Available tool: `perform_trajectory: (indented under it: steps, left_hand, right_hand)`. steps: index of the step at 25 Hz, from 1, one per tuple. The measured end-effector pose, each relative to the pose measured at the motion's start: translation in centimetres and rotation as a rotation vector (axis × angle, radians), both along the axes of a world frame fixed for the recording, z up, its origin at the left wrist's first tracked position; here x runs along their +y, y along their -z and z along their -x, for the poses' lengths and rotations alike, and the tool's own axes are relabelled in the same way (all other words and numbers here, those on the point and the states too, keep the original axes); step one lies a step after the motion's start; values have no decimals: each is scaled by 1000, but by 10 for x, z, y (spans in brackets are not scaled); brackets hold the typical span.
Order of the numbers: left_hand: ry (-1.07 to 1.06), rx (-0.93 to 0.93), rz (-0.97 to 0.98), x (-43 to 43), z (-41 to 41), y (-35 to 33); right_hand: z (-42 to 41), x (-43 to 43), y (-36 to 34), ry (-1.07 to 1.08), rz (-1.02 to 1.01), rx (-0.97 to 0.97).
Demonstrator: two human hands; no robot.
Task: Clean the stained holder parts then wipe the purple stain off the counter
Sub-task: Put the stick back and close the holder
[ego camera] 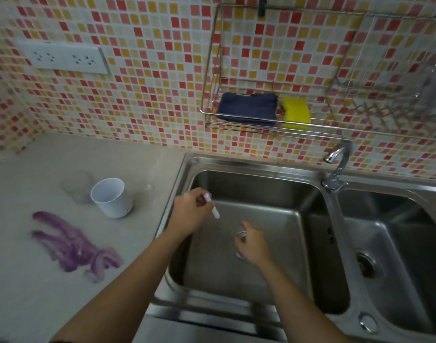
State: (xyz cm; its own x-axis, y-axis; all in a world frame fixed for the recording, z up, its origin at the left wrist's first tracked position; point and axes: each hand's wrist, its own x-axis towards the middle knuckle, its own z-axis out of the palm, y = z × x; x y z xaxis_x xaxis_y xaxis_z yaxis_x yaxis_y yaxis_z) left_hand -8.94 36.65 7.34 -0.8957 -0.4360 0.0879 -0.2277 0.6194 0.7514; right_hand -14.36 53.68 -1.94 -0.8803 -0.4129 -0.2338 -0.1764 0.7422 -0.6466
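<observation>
My left hand hovers over the left sink basin, shut on a small white tube-shaped holder part that points down and right. Lower in the same basin, my right hand has its fingers curled above the drain; whether it holds anything is unclear. A white holder cup stands upright on the counter, left of the sink. A smeared purple stain spreads over the counter in front of the cup.
A wire rack on the tiled wall holds a dark blue cloth and a yellow sponge. A chrome tap stands between the two basins, the right basin beside it. A double socket is on the wall.
</observation>
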Motion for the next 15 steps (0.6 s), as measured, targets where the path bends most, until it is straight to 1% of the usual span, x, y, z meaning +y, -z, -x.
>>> perform_trajectory:
  steps: [3,7,10,12,15]
  left_hand:
    - [-49,6,-16,-60,-14,-19]
    - [-63,24,21,-160,-38,-42]
    - [-65,-24,36,-221,-45,-47]
    - [-8,-93,49,-253,-49,-41]
    - [118,-181,92,-279,-50,-22]
  right_hand:
    - [-8,-62,-4,-79,53,48]
    - [-37,-158,-13,-120,194,35]
    - [-52,-215,-9,-130,222,29]
    - [-61,-247,-6,-127,238,-16]
    - [-68,-281,-4,-68,278,-68]
